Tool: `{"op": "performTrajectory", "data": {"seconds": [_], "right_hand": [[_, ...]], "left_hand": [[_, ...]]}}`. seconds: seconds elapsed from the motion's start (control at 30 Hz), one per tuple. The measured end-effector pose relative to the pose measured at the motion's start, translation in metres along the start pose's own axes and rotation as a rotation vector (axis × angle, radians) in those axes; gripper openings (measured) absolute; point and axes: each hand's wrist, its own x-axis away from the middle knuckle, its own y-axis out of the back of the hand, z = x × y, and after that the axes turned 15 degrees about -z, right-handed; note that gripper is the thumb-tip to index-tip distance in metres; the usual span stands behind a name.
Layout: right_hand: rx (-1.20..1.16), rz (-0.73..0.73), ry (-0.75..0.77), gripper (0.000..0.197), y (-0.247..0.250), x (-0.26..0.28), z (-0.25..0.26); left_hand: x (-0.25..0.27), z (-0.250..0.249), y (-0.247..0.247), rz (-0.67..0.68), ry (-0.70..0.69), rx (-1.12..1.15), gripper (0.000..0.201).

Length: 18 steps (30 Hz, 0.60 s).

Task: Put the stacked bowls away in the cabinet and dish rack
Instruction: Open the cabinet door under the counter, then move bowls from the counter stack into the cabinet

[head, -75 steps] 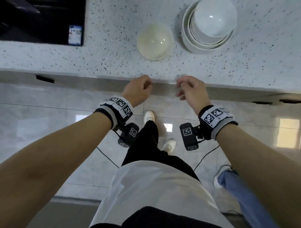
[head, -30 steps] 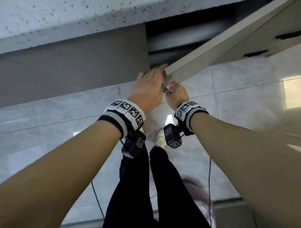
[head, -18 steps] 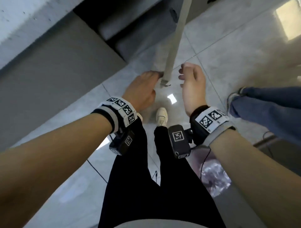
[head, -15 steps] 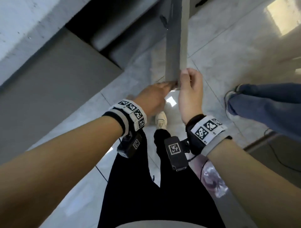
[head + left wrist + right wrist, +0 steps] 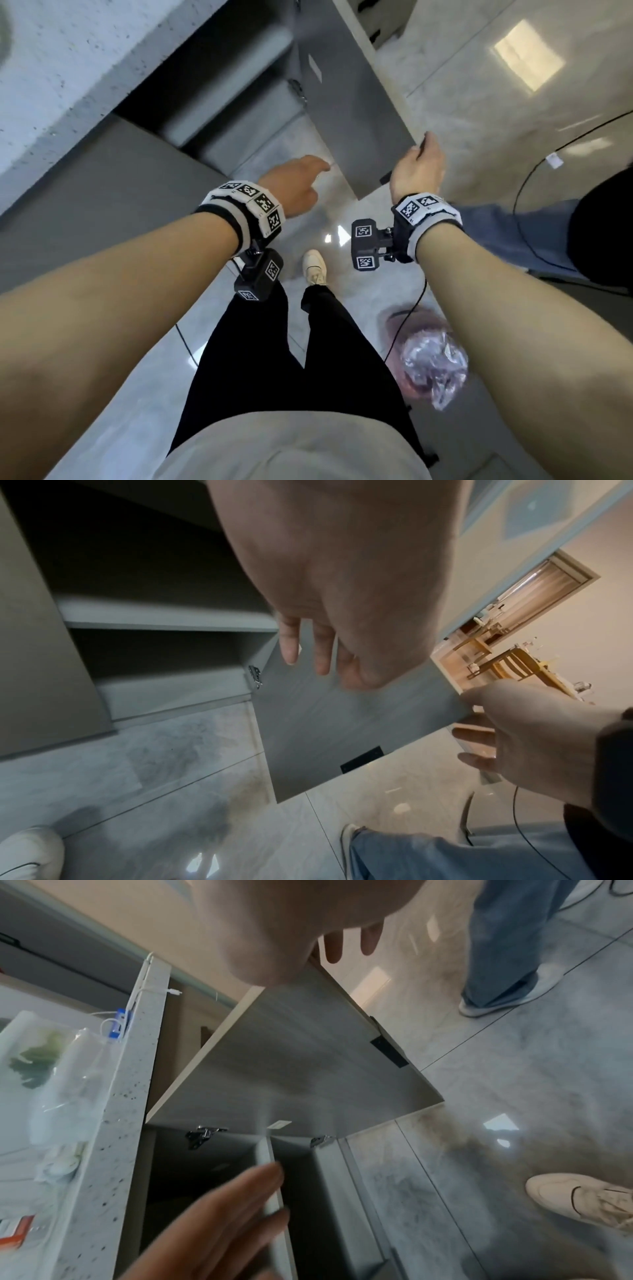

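No bowl shows in any view. The lower cabinet (image 5: 236, 102) stands open, with a grey shelf (image 5: 164, 618) inside it and nothing on the visible part of the shelf. Its grey door (image 5: 352, 102) is swung out to the right. My right hand (image 5: 423, 147) grips the door's free edge, thumb on the inner face and fingers (image 5: 352, 942) behind it. My left hand (image 5: 318, 168) hangs free beside the door (image 5: 342, 723) with loose fingers (image 5: 291, 647), holding nothing. The same hand (image 5: 222, 1218) shows in front of the cabinet opening in the right wrist view.
The speckled countertop (image 5: 68, 51) runs above the cabinet, with a closed grey door (image 5: 102, 205) to its left. Another person in jeans (image 5: 513, 222) stands close at the right. A black cable (image 5: 534, 171) and a crumpled plastic bag (image 5: 431, 363) lie on the tiled floor.
The cabinet door has swung further open to the right with my right hand on its edge. My left hand has let go of the door and drawn away to the left.
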Motion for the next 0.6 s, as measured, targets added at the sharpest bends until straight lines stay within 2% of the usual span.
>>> {"op": "performTrajectory", "data": {"seconds": [0.17, 0.27, 0.4, 0.6], "right_hand": [[-0.095, -0.014, -0.180, 0.060, 0.011, 0.019, 0.003], [-0.060, 0.076, -0.200, 0.057, 0.006, 0.051, 0.008], [-0.056, 0.256, -0.088, 0.049, -0.016, 0.088, 0.048], [-0.179, 0.551, 0.200, 0.037, -0.053, 0.171, 0.157]], "left_hand": [[0.022, 0.017, 0.026, -0.051, 0.050, 0.050, 0.057], [0.044, 0.034, 0.040, -0.103, 0.075, 0.078, 0.053], [0.079, 0.061, 0.064, -0.222, 0.134, 0.127, 0.044], [0.143, 0.117, 0.109, -0.484, 0.291, 0.207, 0.039]]}}
